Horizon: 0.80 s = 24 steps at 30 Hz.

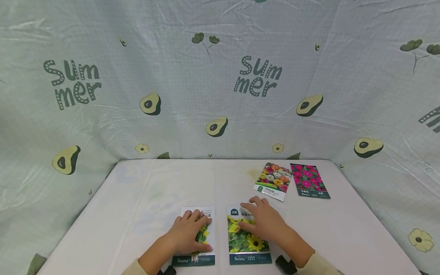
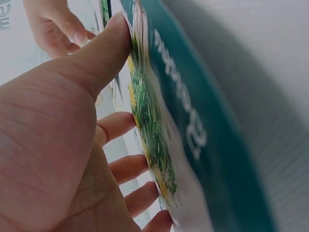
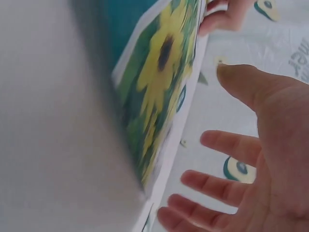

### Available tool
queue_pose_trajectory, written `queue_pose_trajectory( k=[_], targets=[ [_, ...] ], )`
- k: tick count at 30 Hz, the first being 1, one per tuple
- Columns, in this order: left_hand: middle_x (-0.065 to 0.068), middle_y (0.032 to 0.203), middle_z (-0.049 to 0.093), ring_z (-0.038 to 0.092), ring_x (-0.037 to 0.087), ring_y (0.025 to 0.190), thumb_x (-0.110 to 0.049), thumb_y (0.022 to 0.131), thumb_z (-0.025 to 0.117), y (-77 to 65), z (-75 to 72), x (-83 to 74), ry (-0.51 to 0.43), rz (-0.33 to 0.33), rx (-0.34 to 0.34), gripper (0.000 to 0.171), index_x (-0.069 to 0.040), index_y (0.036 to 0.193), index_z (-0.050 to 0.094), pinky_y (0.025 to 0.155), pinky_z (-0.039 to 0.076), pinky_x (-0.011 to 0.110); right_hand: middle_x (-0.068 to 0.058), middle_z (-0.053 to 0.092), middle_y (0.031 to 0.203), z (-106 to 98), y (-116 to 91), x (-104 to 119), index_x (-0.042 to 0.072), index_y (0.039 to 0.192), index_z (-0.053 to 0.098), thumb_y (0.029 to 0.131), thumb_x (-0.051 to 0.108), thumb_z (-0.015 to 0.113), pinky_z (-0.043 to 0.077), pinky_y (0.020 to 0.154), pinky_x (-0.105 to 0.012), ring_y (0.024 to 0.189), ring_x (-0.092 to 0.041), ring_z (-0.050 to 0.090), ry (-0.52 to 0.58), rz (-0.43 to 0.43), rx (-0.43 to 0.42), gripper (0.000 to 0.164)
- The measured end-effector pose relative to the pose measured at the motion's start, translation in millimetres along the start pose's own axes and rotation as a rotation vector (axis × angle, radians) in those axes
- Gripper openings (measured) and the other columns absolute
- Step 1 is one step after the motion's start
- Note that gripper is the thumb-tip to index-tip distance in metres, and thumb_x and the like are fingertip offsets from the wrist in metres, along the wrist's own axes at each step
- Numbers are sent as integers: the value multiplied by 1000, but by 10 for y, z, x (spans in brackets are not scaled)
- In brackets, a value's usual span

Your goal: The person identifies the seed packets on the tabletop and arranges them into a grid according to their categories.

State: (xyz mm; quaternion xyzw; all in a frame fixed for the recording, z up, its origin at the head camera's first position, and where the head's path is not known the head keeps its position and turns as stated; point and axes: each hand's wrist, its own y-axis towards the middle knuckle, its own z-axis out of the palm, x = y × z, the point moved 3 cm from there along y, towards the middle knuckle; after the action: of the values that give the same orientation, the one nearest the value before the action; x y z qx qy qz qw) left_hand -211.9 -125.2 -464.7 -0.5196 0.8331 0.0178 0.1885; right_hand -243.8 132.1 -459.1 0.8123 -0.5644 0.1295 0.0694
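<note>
On the white table my left hand [image 1: 187,233] rests its fingertips and thumb on a seed packet [image 1: 204,260] with green leaves and yellow flowers. Its spread fingers touch the face of that packet [image 2: 149,125] in the left wrist view, and part of the picture is covered. To its right lies a second seed packet [image 1: 250,246], printed with yellow daisy-like flowers above a teal band. My right hand [image 1: 267,222] is over its upper right part, fingers spread and gently bent. In the right wrist view those fingers stand apart from the packet [image 3: 161,67] and hold nothing.
Farther back on the right lie two more packets, one with mixed-colour blooms [image 1: 273,181] and one with magenta flowers [image 1: 310,181]. A pale curtain [image 1: 178,84] with avocado prints hangs around the table [image 1: 165,179]. Black wrist straps [image 1: 286,264] show near the front edge.
</note>
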Motion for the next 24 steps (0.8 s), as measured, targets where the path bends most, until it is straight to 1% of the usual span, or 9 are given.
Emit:
queue_pose_trajectory(
  k=[4,7,12,18,24],
  targets=[
    [5,137,50,43,28,117,-67,77,79,20,30,19,2,2,-5,82,-24,144,58,88,38,49,-5,55,142,-19,47,-91,25,142,63,90,58,72,51,101,-56,132,-29,50,40,25,-43,62],
    [4,138,50,43,27,118,-70,77,77,25,44,29,1,3,-16,83,-25,144,59,88,38,48,-5,56,141,-57,89,-162,24,138,66,91,53,74,49,104,-55,134,-29,51,70,37,-93,57],
    [5,137,49,42,27,116,-72,77,75,12,26,30,9,9,-21,84,-25,145,58,87,38,48,-9,59,138,-131,151,-266,19,133,69,93,47,74,50,104,-53,130,-29,54,109,12,-187,49],
    [5,138,49,42,27,116,-68,77,78,13,4,8,15,-1,-5,83,-24,145,58,87,38,48,-12,58,136,-195,264,-416,16,133,70,95,44,72,51,102,-54,126,-32,57,141,1,-247,47],
    [5,138,49,42,27,116,-66,77,80,-3,-17,-16,15,-13,2,82,-24,145,58,88,38,47,-15,60,132,-285,384,-582,11,128,72,93,36,76,53,98,-55,120,-36,60,156,-8,-343,43]
  ],
)
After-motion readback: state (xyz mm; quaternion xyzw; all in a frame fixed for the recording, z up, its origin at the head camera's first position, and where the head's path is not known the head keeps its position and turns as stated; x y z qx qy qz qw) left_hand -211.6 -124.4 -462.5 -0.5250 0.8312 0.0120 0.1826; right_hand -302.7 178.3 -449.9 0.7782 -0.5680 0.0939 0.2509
